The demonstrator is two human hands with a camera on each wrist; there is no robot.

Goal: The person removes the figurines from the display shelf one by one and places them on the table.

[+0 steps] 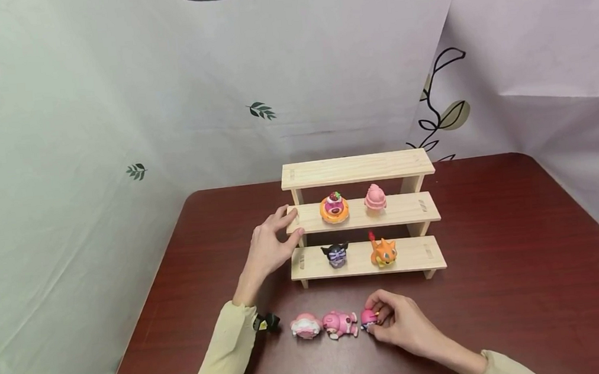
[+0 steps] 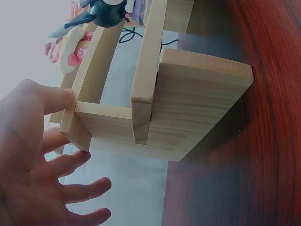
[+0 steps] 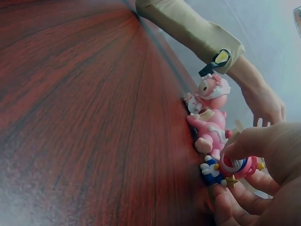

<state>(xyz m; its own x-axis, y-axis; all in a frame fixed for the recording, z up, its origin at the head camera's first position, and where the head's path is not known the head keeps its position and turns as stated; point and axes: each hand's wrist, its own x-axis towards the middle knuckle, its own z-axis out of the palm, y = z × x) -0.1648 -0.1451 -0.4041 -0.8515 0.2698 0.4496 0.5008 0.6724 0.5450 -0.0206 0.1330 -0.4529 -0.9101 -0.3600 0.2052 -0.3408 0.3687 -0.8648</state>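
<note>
Backing the reddish table (image 1: 519, 251) and shelf (image 1: 357, 169) is leaf-printed cloth (image 1: 320, 54).

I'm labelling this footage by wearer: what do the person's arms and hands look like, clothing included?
The left sleeve and right sleeve are long and pale yellow. The left hand and right hand are ungloved. A black device with a yellow marking sits at the left cuff.

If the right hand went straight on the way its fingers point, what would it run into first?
Most likely the pink bear-like figure, lying beyond the pink-and-blue figure that the right hand pinches. Depth is hard to judge, so the hand might only graze it or pass above.
</note>
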